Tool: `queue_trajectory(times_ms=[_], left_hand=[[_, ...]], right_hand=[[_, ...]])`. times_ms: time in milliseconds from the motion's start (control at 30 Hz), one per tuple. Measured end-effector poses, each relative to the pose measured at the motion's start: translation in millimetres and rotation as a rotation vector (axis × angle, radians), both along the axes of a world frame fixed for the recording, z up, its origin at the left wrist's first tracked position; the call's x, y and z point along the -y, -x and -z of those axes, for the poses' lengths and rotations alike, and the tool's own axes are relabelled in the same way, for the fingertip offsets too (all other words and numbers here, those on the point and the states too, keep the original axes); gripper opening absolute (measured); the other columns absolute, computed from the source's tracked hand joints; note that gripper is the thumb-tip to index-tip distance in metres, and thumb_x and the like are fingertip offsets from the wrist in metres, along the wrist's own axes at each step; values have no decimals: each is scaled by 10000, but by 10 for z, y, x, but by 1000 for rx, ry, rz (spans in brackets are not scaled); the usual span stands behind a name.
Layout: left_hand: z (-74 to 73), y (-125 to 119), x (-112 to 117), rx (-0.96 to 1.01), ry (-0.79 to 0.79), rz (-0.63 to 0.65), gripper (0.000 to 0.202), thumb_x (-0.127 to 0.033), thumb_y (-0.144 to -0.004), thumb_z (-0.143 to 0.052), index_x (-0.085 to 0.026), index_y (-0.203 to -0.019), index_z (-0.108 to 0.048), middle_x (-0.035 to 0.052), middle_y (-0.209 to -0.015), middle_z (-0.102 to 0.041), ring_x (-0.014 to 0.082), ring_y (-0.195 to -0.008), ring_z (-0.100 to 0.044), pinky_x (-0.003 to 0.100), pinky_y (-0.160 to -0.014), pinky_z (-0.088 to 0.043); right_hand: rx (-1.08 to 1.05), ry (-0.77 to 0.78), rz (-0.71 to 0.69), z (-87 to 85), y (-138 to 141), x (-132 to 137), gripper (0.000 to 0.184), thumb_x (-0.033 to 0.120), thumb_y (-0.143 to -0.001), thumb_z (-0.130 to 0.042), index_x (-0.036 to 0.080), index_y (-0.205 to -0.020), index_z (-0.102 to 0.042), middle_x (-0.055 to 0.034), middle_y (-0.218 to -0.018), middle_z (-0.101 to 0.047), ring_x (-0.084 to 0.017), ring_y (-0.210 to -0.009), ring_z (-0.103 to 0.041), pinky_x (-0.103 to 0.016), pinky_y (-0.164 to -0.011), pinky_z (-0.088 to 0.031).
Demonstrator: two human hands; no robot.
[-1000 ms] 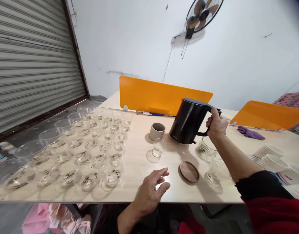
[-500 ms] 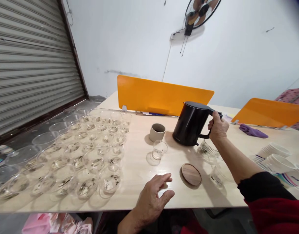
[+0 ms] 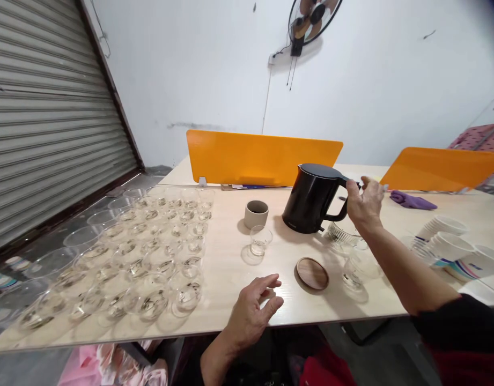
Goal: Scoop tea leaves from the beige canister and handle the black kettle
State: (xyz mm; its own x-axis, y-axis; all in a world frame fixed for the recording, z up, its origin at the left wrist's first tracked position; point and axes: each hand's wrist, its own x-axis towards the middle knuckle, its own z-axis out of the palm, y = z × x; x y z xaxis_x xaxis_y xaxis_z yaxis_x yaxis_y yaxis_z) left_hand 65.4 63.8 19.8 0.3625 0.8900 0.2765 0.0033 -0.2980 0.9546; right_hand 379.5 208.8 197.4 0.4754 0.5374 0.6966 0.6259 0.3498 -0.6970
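The black electric kettle [image 3: 311, 198] stands upright on the table with its lid closed. Beside its handle is my right hand [image 3: 365, 202], fingers loosened and apart, with the thumb near the top of the handle; whether it still touches I cannot tell. Over the near table edge hovers my left hand [image 3: 252, 306], holding nothing, its thumb and fingers apart. Between the hands lies a round wooden coaster [image 3: 312, 273]. A small clear cup [image 3: 259, 242] stands in front of a grey ceramic cup [image 3: 256, 214]. Behind my right forearm is a ribbed glass bowl [image 3: 340, 236], partly hidden.
Rows of clear plastic cups [image 3: 152, 303] with dark bits inside fill the table's left side. At right are stacked paper cups [image 3: 451, 247], a clear cup [image 3: 353, 276] and a purple cloth [image 3: 413, 200]. Orange dividers [image 3: 263, 158] run along the back.
My right hand has loosened from the kettle handle, its fingers opening out. The left hand stays open in nearly the same place. The view has shifted slightly.
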Motion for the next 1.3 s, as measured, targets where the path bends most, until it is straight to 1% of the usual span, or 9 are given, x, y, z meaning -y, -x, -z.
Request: queue_trajectory(times_ms=[100,233,367,467,567,700,833,1033,1300], left_hand=[[-6,4,0,-2,-13,-1,456,-400,-961,-666,-220,-1379,-635,108,-1290,-714,228,-1111,-684,389,-991,-549],[-20,5,4,-9,-37,-5,453,-387,-958,-669,-219,-1378,-638,106,-1286,-720,232,-1139,-681,381,-994,-545],[-49,-2,12,-10,-21,-7,457,-374,-943,-683,-213,-1369,-647,104,-1273,-730,226,-1095,-693,377,-985,-548],[-66,-4,14,-4,-29,-9,455,-370,-937,-686,-211,-1363,-655,103,-1252,-738,227,-1074,-692,381,-983,-543],[-66,-2,11,-6,-40,-3,452,-379,-937,-681,-234,-1365,-658,92,-1234,-740,220,-1022,-690,372,-947,-551],[-56,1,6,-13,-39,6,466,-383,-932,-688,-248,-1377,-655,81,-1229,-738,215,-999,-680,352,-923,-548],[-60,9,-1,5,-15,7,456,-354,-921,-697,-239,-1362,-668,86,-1223,-738,216,-1007,-683,345,-932,-544],[-31,26,-6,76,27,43,463,-325,-897,-714,-224,-1347,-679,102,-1200,-727,207,-951,-699,337,-891,-568],[-48,26,-19,65,33,75,452,-262,-872,-734,-271,-1322,-695,67,-1174,-746,225,-997,-701,348,-915,-566]], right_hand=[[498,-69,134,127,359,541,536,485,-943,-578,212,-1399,-505,-162,-1495,-501,-346,-1430,-402,-607,-1161,-335],[794,372,-199,678,691,1093,471,535,-972,-517,293,-1370,-591,-133,-1319,-668,-362,-1219,-602,-552,-1000,-508],[943,667,-117,1359,660,1203,529,604,-885,-596,294,-1310,-648,-172,-1290,-680,-422,-1075,-655,-575,-855,-549],[970,693,-109,1569,586,1111,477,551,-894,-588,295,-1291,-653,-162,-1250,-694,-412,-1047,-658,-552,-839,-547],[922,582,-190,1381,600,896,425,509,-945,-523,287,-1286,-643,-149,-1210,-697,-373,-1046,-651,-523,-890,-529],[821,395,-260,764,845,334,479,538,-997,-448,244,-1345,-595,-147,-1318,-656,-355,-1147,-608,-488,-975,-473],[954,374,-462,365,1299,-374,385,520,-1005,-437,230,-1065,-684,-95,-1012,-705,-268,-913,-621,-382,-856,-466],[1114,463,-483,567,1730,-1054,426,502,-968,-492,185,-1177,-687,-157,-1155,-681,-313,-1056,-583,-433,-967,-446],[1182,572,-429,834,1677,-1130,602,555,-1004,-381,242,-1509,-473,-181,-1483,-526,-400,-1239,-500,-542,-972,-479]])
